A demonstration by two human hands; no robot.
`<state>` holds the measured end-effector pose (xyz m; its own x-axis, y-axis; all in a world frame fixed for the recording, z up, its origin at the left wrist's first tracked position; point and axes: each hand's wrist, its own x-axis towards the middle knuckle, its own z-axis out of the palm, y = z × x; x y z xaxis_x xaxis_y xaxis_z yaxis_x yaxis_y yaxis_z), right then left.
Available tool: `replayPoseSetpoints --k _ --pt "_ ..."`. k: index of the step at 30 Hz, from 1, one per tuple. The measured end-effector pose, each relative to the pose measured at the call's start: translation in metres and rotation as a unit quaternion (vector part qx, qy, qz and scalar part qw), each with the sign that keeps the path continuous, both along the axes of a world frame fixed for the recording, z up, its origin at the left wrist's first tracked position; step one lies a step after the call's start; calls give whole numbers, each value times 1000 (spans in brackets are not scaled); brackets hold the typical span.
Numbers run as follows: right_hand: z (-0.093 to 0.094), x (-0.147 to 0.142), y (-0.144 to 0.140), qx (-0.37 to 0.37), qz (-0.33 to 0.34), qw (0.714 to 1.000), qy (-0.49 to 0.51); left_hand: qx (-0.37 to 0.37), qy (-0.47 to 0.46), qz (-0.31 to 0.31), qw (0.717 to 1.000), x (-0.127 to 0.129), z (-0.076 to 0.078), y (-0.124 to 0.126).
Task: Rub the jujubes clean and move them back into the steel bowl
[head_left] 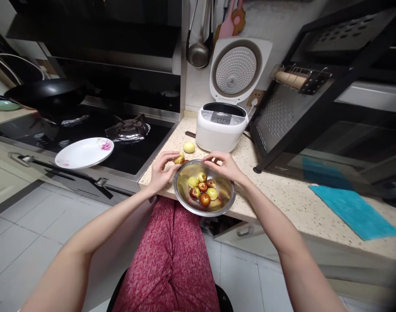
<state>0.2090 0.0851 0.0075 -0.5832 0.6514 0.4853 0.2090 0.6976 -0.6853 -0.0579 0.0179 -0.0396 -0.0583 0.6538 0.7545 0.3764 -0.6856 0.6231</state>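
Note:
A shiny metal bowl point(181, 200) sits at the counter's front edge and juts out over my lap. Several red-brown and yellow-green jujubes point(205, 199) lie together in it. My left hand point(163, 170) is at the bowl's left rim, its fingers closed around a yellow-brown jujube point(179, 158). At the far rim, thumb and fingers of my right hand point(224, 165) pinch the bowl's edge; the fingertips are partly hidden. A lone pale-yellow jujube point(189, 147) rests on the counter behind the bowl, and reddish ones peek out just behind the rim.
A white rice cooker point(219, 130) with its lid raised stands behind the bowl. On the left, a white plate point(81, 156) overhangs the stove edge, near a black wok point(48, 93). A black rack point(263, 160) and a teal cloth point(354, 212) are on the right.

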Motion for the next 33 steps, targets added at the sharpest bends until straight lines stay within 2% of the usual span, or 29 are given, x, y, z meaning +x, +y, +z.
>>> replayPoseSetpoints --k 4,7,11,14,18,22,26,33 --pt "2 -4 -10 -12 18 1000 0 80 53 -81 992 1 0 -4" --pt "8 -6 -20 -34 39 999 -7 101 66 -120 985 2 0 -3" --pt "12 -15 -36 -56 75 995 -36 96 59 -132 985 3 0 -2" --pt "10 -25 -44 -66 60 995 -33 74 49 -146 985 3 -1 -3" --pt "4 -30 -45 -87 48 995 -10 43 46 -181 981 1 1 -4" --pt "-1 -27 -42 -109 55 992 0 46 81 -224 970 -1 5 -3" --pt "0 -25 -42 -92 60 993 -40 64 78 -177 979 -1 6 0" --pt "1 -25 -47 18 101 984 -145 54 92 -55 993 3 4 -2"
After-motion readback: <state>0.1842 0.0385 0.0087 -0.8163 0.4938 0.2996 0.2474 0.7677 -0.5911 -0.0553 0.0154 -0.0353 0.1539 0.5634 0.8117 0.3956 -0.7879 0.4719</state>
